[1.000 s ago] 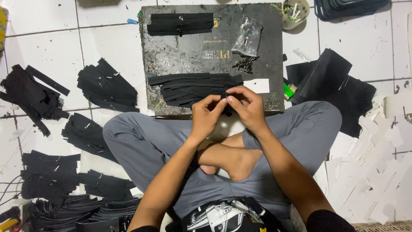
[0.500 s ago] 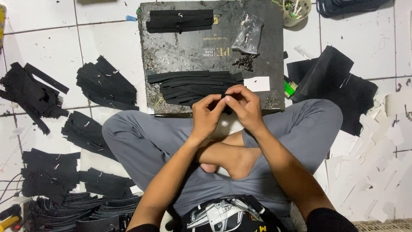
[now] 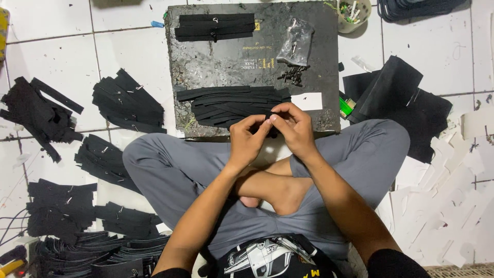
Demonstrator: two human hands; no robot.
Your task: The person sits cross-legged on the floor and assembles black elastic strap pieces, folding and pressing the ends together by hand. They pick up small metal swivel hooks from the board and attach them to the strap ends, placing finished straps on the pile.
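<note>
I sit cross-legged on a white tiled floor, both hands raised over my lap. My left hand (image 3: pixel 248 138) and my right hand (image 3: pixel 291 127) meet fingertip to fingertip and pinch a short black strip (image 3: pixel 271 129) between them; most of it is hidden by my fingers. Just beyond the hands lies a pile of long black strips (image 3: pixel 229 104) on a dark, worn board (image 3: pixel 216 62). At the board's far edge rests a bundle of black zipper strips (image 3: pixel 214 27). A clear plastic bag (image 3: pixel 296 42) and a small heap of black metal sliders (image 3: pixel 293 75) lie at the board's right.
Stacks of black strips (image 3: pixel 126 103) lie on the tiles at my left, with more (image 3: pixel 59 206) near my left knee. Black fabric sheets (image 3: pixel 399 100) and white paper scraps (image 3: pixel 453 201) cover the right. A small bowl (image 3: pixel 352 9) stands past the board.
My hands stay together in the same spot; the fingers shift slightly on the small black strip. Nothing else has moved.
</note>
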